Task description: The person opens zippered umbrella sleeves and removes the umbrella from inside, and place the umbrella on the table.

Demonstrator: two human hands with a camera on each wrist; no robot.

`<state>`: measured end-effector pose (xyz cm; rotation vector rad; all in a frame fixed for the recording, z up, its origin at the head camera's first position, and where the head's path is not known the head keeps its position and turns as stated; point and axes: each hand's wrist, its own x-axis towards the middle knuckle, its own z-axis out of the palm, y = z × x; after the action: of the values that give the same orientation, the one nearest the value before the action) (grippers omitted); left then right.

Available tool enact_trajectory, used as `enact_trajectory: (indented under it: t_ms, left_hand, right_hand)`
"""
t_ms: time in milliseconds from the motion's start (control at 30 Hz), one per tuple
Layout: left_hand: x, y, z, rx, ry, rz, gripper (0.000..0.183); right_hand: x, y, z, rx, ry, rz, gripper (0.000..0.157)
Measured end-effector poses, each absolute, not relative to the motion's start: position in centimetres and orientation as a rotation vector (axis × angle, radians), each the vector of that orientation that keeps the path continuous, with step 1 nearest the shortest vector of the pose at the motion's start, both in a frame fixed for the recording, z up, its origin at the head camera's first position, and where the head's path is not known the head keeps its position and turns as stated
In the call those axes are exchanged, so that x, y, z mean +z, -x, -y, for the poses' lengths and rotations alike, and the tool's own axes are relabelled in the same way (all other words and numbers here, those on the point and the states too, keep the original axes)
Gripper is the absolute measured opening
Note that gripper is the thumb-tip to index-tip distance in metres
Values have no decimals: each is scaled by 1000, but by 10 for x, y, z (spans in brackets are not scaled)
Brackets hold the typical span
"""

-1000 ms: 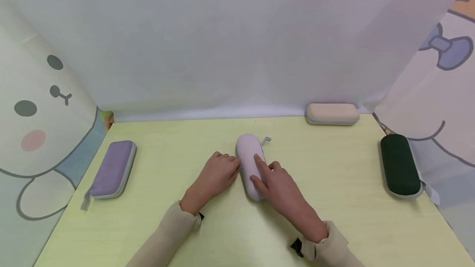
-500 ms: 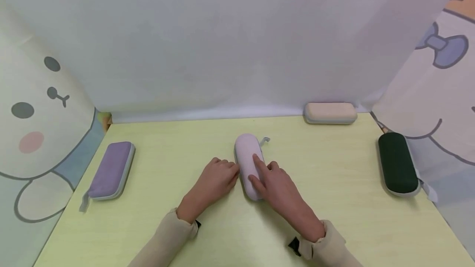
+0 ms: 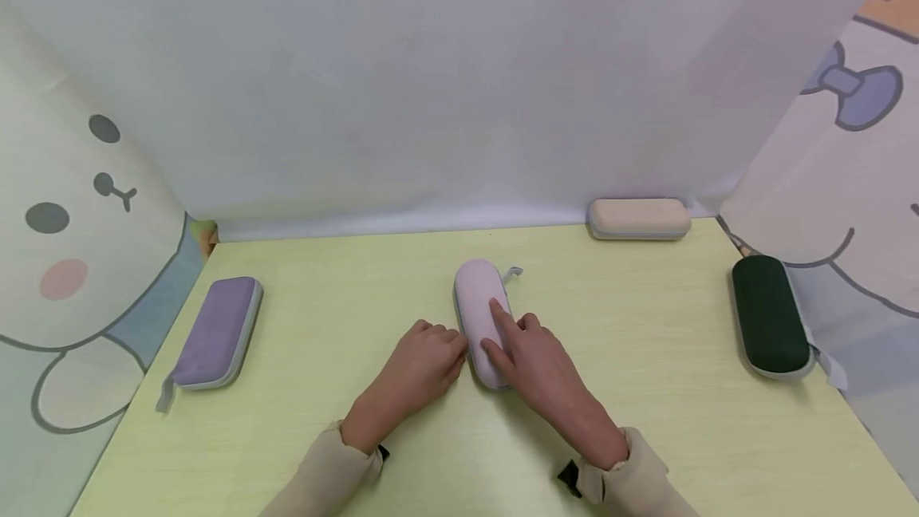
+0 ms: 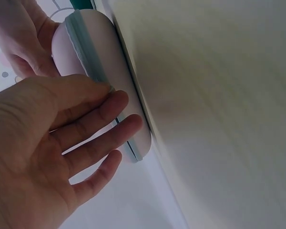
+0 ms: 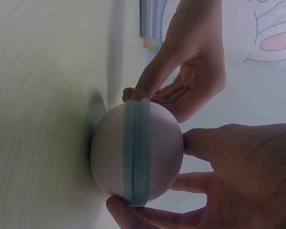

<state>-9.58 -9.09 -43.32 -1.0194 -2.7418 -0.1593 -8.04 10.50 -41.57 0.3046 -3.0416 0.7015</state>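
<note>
An oblong pale pink zippered glasses case (image 3: 479, 286) lies lengthwise mid-table, its short strap (image 3: 514, 271) at the far right side. My left hand (image 3: 425, 364) is at its left side. In the left wrist view, thumb and forefinger pinch the zipper pull at the grey-green zipper (image 4: 86, 45); the pull is mostly hidden. A dark slit shows in the zipper past the fingertips. My right hand (image 3: 543, 369) holds the case from the right, with thumb and index finger on the lid. One finger (image 5: 121, 210) reaches round its side in the right wrist view.
A purple case (image 3: 218, 332) with a strap lies at the left of the pale yellow table (image 3: 345, 278). A beige case (image 3: 639, 219) sits at the back right by the white curtain (image 3: 431, 102). A dark green case (image 3: 770, 316) lies near the right edge.
My left hand has slid along the case's left side towards me, pinching the zipper pull. The right hand and the case have stayed almost in place.
</note>
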Motion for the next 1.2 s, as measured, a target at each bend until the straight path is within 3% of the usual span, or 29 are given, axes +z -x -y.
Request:
enact_trajectory:
  t_ms: [1200]
  left_hand:
    - [-429,70,82,-177,1146,2733,10]
  right_hand:
    - [-416,84,-106,758,-286,3036,62]
